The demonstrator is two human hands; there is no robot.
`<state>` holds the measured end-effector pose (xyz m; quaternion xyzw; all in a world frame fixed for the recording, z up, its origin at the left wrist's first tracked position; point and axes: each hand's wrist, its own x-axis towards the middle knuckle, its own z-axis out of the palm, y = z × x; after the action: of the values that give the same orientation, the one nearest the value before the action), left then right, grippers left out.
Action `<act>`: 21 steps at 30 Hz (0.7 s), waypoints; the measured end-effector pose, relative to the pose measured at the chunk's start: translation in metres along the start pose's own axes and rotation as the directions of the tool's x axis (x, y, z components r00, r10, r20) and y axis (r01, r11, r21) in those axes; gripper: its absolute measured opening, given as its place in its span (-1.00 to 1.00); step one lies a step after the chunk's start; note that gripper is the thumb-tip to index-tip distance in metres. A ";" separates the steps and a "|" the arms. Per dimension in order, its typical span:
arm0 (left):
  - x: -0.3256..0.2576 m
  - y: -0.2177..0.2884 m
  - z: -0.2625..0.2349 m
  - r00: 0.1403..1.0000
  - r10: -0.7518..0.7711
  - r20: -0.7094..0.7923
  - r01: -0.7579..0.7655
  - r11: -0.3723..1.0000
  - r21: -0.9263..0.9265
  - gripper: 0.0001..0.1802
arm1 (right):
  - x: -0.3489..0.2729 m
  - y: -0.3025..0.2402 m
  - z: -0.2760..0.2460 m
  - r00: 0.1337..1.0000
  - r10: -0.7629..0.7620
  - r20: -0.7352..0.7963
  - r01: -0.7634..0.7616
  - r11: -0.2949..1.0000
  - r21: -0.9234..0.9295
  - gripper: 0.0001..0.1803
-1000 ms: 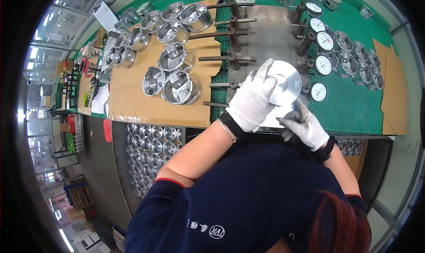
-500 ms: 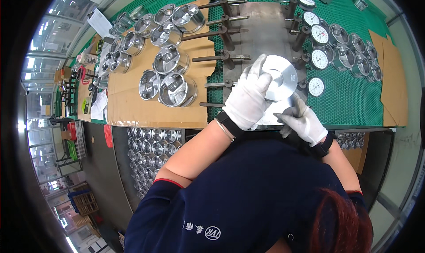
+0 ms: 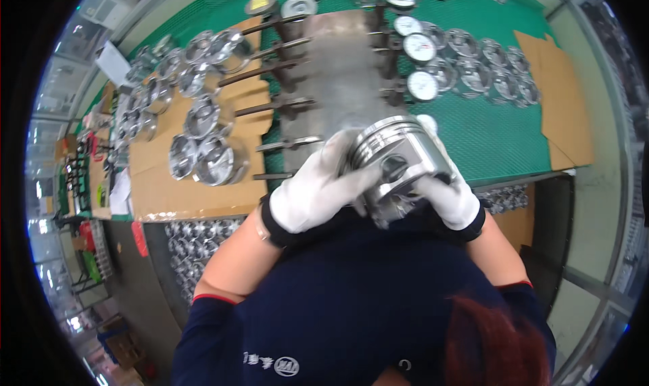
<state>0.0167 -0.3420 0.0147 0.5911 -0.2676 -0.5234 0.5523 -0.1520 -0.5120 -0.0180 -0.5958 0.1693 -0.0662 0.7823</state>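
Note:
A shiny metal piston (image 3: 403, 145) with ring grooves is tilted on its side in front of my chest, its pin bore facing me. My left hand (image 3: 307, 193), in a white glove, is closed round its left side, fingers reaching toward the bore. On the right side my gloved right hand (image 3: 451, 200) grips the skirt, the thumb near its lower opening. Some fingertips are hidden behind the piston and the hands are slightly blurred. Beyond them lies a grey steel plate (image 3: 341, 68) flanked by rods on posts and round dial gauges (image 3: 423, 86).
Several pistons (image 3: 218, 161) stand on a cardboard sheet (image 3: 152, 190) to the left. More pistons (image 3: 473, 75) sit on the green mat (image 3: 487, 136) at the right, beside another cardboard piece (image 3: 564, 129). Below the bench edge are rows of pistons (image 3: 196, 240).
The piston had its flat round top facing up over the plate; it is now closer to me and turned on its side. My right hand has moved onto its side. The view has shifted.

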 end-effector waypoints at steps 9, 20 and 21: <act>-0.037 -0.037 -0.100 0.637 0.673 -0.375 0.240 0.289 0.927 -0.29 | -0.048 0.024 -0.191 0.631 -0.027 -0.776 0.101 0.994 0.048 -0.50; -0.035 -0.103 -0.171 0.606 0.353 -0.713 0.670 0.257 0.697 -0.53 | -0.038 0.107 -0.499 0.307 0.334 -0.891 -0.132 0.942 0.308 -0.59; -0.041 -0.101 -0.169 0.580 0.342 -0.739 0.710 0.233 0.665 -0.51 | -0.027 0.110 -0.492 0.291 0.300 -0.908 -0.068 0.954 0.293 -0.57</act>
<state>0.1320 -0.2180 -0.0927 0.9850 -0.1662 -0.0002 0.0472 -0.3570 -0.9201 -0.2321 -0.3392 0.6540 -0.3274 0.5917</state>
